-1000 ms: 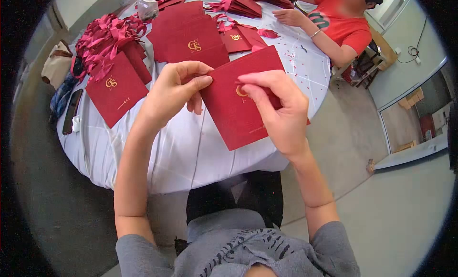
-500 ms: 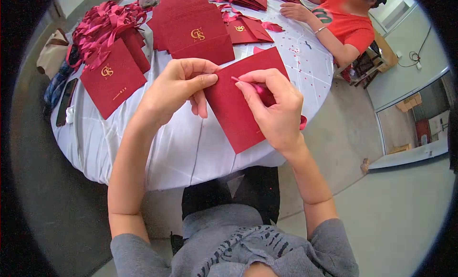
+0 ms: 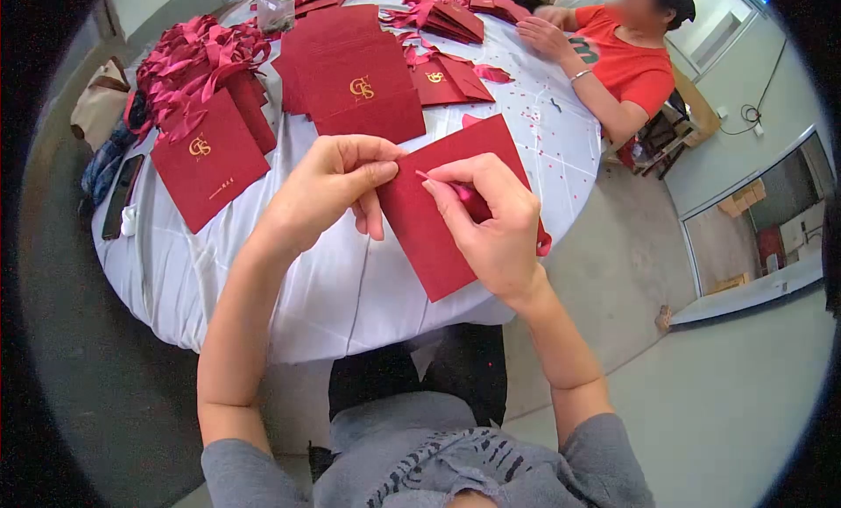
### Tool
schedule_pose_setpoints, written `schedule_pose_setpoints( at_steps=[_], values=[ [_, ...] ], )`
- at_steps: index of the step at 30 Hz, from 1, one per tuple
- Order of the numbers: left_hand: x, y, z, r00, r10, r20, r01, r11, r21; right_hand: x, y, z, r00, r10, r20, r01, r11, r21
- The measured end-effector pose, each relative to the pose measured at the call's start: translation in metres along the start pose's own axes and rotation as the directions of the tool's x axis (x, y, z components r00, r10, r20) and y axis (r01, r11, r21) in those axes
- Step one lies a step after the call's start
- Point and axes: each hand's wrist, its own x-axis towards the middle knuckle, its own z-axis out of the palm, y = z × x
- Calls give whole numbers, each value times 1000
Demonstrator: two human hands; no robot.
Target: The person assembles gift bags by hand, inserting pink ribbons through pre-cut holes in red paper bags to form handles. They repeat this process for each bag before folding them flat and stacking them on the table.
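A dark red paper gift bag point(image 3: 427, 258) lies tilted before me over the near part of the table. At its upper left edge my left hand point(image 3: 337, 188) pinches the card between thumb and forefinger, its other fingers curled below. Over the bag's upper middle, my right hand point(image 3: 492, 223) is closed with thumb and index finger on the end of a pink-red ribbon point(image 3: 463, 193). The ribbon's short tip points toward my left hand. Part of it is hidden in my palm, and a loop shows beyond my wrist side.
A bag with a gold logo point(image 3: 210, 162) lies left, by a heap of ribbons point(image 3: 197, 61). Flat bags point(image 3: 355, 66) are stacked ahead on the white tablecloth point(image 3: 307, 320). A phone point(image 3: 123, 197) lies at the left edge. A person in a red shirt point(image 3: 626, 61) works at the right.
The table and the things on it sit slightly lower in the view. Both hands keep their grips, the right still pinching the ribbon end over the bag.
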Motion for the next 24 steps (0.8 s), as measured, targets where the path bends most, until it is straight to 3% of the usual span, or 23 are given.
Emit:
schedule_pose_setpoints(
  at_steps=[10,14,16,20,24],
  values=[
    [-10,13,18,994,50,-101,-35,988,148,2,-11,-3,999,16,31,-13,995,-99],
    [-18,12,35,962,193,-192,-147,962,232,5,-25,-5,999,11,33,-4,979,-205],
    [-18,6,38,891,416,-180,-301,839,453,8,-32,-6,999,38,27,-32,977,-211],
    [-18,4,37,850,504,-156,-334,743,579,10,-37,-3,993,115,24,-108,977,-183],
    [-20,3,38,849,495,-187,-322,764,559,13,-33,-4,986,164,38,-159,981,-107]
  ],
)
